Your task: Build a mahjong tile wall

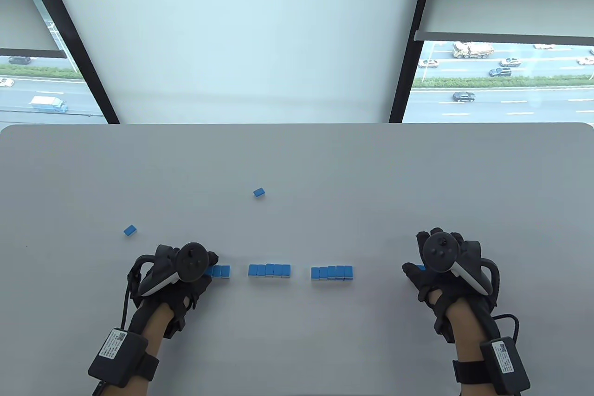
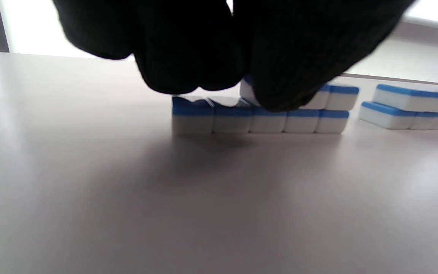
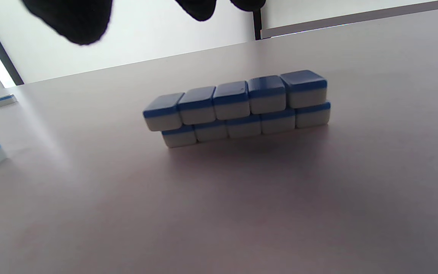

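1. Nearest the bottom of the table view, the left gloved hand (image 1: 178, 275) sits at lower left over the left stack of blue-backed white mahjong tiles (image 2: 261, 120). Its fingers (image 2: 188, 57) curl down onto the upper tiles, seemingly seating one on the bottom row.
2. At lower right, the right gloved hand (image 1: 441, 266) rests over the right stack of tiles (image 3: 238, 108), two rows of five. Its fingertips (image 3: 74, 19) hang loose above, spread and holding nothing; a blue edge shows by the thumb.
3. Between the hands, along the lower part of the grey table (image 1: 297, 159), stand the centre-left stack (image 1: 269, 270) and the centre-right stack (image 1: 332, 272), separated by gaps.
4. The tiles look small, hard, smooth and light, I'd judge; they slide easily and a nudged upper row shifts. Pinch a loose one by its short ends, or press a whole row from both ends.
5. Farther up, one loose blue tile (image 1: 131, 230) lies left and another loose tile (image 1: 259, 191) near centre.
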`<state>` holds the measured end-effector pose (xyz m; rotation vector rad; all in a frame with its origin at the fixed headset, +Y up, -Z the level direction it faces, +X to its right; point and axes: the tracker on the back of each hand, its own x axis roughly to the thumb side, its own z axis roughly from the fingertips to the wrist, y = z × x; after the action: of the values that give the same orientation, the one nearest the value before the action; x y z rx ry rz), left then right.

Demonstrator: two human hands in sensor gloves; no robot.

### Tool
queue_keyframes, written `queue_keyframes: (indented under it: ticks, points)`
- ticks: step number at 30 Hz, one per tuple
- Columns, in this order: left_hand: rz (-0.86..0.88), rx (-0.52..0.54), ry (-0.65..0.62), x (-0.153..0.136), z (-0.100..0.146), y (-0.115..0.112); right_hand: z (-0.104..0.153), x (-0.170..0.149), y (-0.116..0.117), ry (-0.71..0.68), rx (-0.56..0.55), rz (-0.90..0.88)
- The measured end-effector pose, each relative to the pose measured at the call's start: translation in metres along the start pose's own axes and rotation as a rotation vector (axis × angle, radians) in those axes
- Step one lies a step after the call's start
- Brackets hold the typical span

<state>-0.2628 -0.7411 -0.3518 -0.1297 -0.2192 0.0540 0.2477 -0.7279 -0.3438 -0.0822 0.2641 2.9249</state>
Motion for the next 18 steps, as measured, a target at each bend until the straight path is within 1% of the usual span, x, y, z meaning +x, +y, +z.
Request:
queue_keyframes:
  ticks: [10, 16, 18]
  points:
    - [0.026, -0.016, 0.002, -0.002, 0.001, 0.001, 0.0, 0.0, -0.001, -0.005, -0.006, -0.005]
    - [0.079, 0.012, 0.011, -0.01, 0.007, 0.013, 0.0, -0.002, -0.002, -0.005, -0.017, -0.014]
    - [0.105, 0.036, 0.01, -0.011, 0.01, 0.02, 0.0, -0.002, -0.002, -0.004, -0.018, -0.012]
